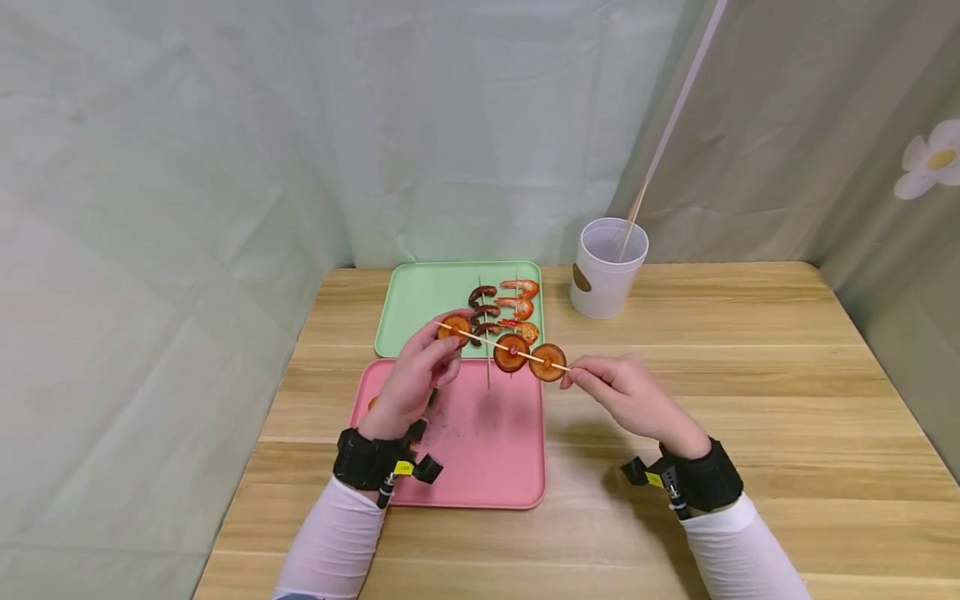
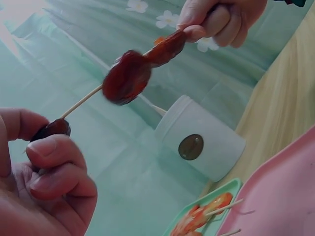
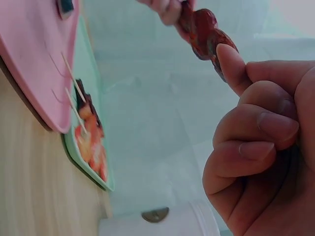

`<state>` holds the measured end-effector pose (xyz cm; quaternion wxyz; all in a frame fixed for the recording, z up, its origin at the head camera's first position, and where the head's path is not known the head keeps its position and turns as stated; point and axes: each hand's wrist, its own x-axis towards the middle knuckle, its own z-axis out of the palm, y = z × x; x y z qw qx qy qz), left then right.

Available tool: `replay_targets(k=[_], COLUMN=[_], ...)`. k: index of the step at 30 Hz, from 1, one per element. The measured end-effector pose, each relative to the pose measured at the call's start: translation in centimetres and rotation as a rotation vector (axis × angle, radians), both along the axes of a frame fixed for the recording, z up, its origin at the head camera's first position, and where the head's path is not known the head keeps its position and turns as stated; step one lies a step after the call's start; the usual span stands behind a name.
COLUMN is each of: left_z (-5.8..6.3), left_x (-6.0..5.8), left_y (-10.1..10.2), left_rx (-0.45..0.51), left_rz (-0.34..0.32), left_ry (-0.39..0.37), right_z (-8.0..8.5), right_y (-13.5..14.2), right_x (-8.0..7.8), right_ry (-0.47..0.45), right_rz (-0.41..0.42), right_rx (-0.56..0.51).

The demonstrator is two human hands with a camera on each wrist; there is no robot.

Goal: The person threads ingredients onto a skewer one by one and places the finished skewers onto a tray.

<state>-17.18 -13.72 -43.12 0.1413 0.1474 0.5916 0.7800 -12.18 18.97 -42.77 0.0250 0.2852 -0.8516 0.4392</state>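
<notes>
1. With the left hand (image 1: 409, 381), pinching the leftmost round brown piece (image 1: 454, 322) on a thin stick (image 1: 481, 338), thumb and fingers curled about it.
2. With the right hand (image 1: 636, 396), gripping the stick's other end between thumb and finger, just beside the rightmost piece (image 1: 546, 370); remaining fingers folded towards the palm.
3. Strung between both hands: the middle piece (image 1: 512, 362) and the rightmost piece, close together and nearer the right hand, then a bare stretch of stick up to the left fingers.
4. Held raised off the trays, tilted down towards the right hand in the head view, above the trays' adjoining edges and reaching past their right edges.
5. Looks like threading in hand, with three pieces already on; judged to call next for a firm right grip and a gentle left push to even the spacing.
6. Below, on the bench (image 1: 750, 375): the pink tray (image 1: 487, 450), with an orange bit (image 1: 372, 402) by its left edge, mostly hidden behind the left hand.
7. Behind, along the bench's far edge: the green tray (image 1: 420, 292), bearing skewered shrimp (image 1: 523, 307) by its right edge and skewered dark curled pieces (image 1: 484, 311) just left of them.
8. Also at the far edge, just right of the green tray: a white bucket (image 1: 606, 287), with spare sticks (image 1: 636, 208) leaning out.
</notes>
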Motion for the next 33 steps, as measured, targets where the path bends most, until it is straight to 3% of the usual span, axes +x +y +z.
replay_targets(k=[7, 17, 24, 26, 31, 33], left_z=[-0.4, -0.5, -0.5, -0.6, -0.7, -0.7], left_x=[0.3, -0.1, -0.5, -0.7, -1.2, -1.4], left_y=[0.6, 0.3, -0.3, -0.6, -1.5, -1.9], left_rx=[-0.068, -0.032, -0.055, -0.047, 0.097, 0.149], left_rz=[-0.079, -0.037, -0.027, 0.029, 0.320, 0.391], left_ry=[-0.005, -0.068, -0.125, -0.144, -0.163, -0.149], right_z=[-0.7, -1.2, -1.6, -1.6, -1.5, -1.7], right_y=[-1.3, -3.0, -5.3, -6.2, -9.3, -10.8], right_x=[0.1, 0.6, 0.7, 0.6, -0.1, -0.5], right_ry=[-0.027, -0.077, -0.080, -0.080, -0.145, -0.191], right_rz=[0.009, -0.054, -0.174, -0.221, -0.286, -0.285], right_rx=[-0.007, -0.094, -0.128, -0.137, -0.189, -0.220])
